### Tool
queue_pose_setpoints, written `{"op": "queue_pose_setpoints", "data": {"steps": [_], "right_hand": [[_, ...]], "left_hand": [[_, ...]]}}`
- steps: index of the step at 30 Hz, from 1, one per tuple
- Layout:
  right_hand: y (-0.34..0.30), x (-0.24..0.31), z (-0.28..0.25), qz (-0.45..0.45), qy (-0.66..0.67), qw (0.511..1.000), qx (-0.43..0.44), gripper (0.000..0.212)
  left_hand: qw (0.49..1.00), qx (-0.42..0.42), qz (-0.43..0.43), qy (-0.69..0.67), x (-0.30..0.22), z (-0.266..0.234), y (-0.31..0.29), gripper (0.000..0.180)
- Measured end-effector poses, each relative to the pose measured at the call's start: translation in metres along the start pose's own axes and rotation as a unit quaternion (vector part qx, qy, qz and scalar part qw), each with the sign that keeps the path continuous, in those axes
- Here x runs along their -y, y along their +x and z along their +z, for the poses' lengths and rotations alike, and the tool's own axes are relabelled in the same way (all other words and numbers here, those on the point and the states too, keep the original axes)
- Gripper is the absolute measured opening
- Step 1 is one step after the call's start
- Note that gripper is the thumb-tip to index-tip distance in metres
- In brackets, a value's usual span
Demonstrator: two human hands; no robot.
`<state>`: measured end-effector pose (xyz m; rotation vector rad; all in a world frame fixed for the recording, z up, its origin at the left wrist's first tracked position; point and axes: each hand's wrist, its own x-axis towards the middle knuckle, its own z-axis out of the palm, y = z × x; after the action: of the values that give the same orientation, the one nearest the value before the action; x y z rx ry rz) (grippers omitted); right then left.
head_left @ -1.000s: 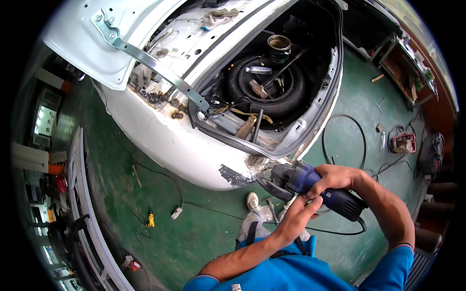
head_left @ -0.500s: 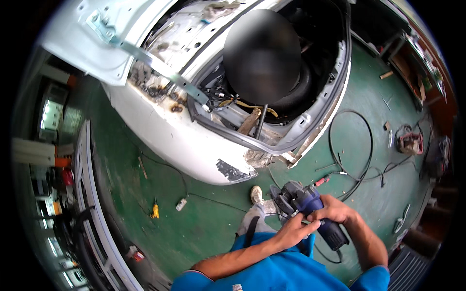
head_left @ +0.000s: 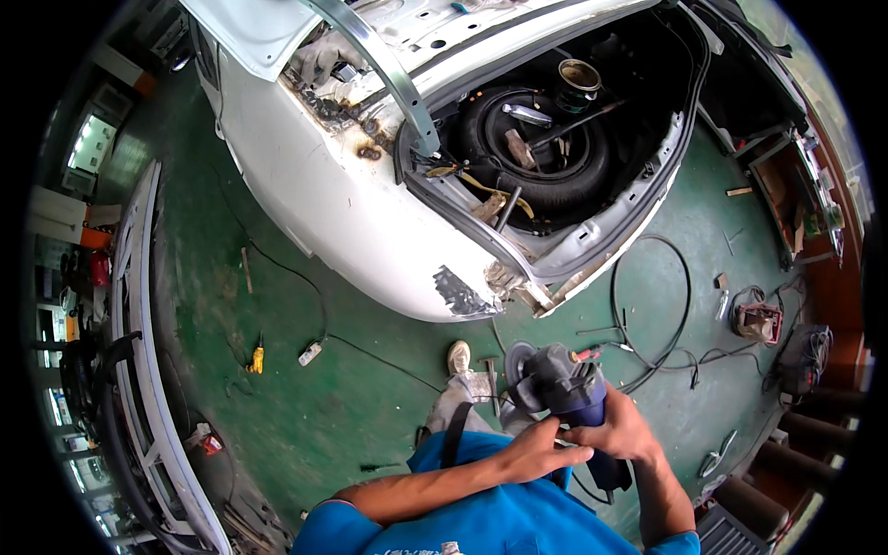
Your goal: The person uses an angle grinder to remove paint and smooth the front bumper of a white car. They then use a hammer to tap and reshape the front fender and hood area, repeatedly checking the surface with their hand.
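Blue-and-grey angle grinder (head_left: 575,387) sits on the person's side of the white metal car body (head_left: 342,231), clear of it. Right hand (head_left: 618,430) nearer, fingers wrapped round the housing; left hand (head_left: 536,451) overlaps its left side, can't tell if gripping. Long axis slants, disc end carward. Versus a second ago: disc backed off the car's corner.

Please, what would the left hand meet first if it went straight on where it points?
Probably the angle grinder, at its dark handle by the right hand; depth is unclear, and the left hand may be touching it.
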<state>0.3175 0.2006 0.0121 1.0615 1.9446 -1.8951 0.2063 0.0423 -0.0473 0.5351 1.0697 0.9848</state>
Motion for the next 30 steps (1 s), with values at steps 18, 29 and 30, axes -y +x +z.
{"op": "queue_pose_setpoints", "data": {"steps": [18,29,30], "right_hand": [[-0.021,0.108,0.077,-0.097,-0.466,0.857,-0.196,0.065],[-0.025,0.097,0.087,0.005,-0.400,0.896,-0.194,0.070],[-0.026,0.095,0.088,0.011,-0.383,0.904,-0.188,0.068]], "left_hand": [[0.974,0.089,0.097,-0.186,-0.026,-0.049,-0.044,0.065],[0.974,0.155,0.112,-0.125,-0.036,-0.058,-0.047,0.061],[0.974,0.167,0.109,-0.112,-0.037,-0.058,-0.048,0.061]]}}
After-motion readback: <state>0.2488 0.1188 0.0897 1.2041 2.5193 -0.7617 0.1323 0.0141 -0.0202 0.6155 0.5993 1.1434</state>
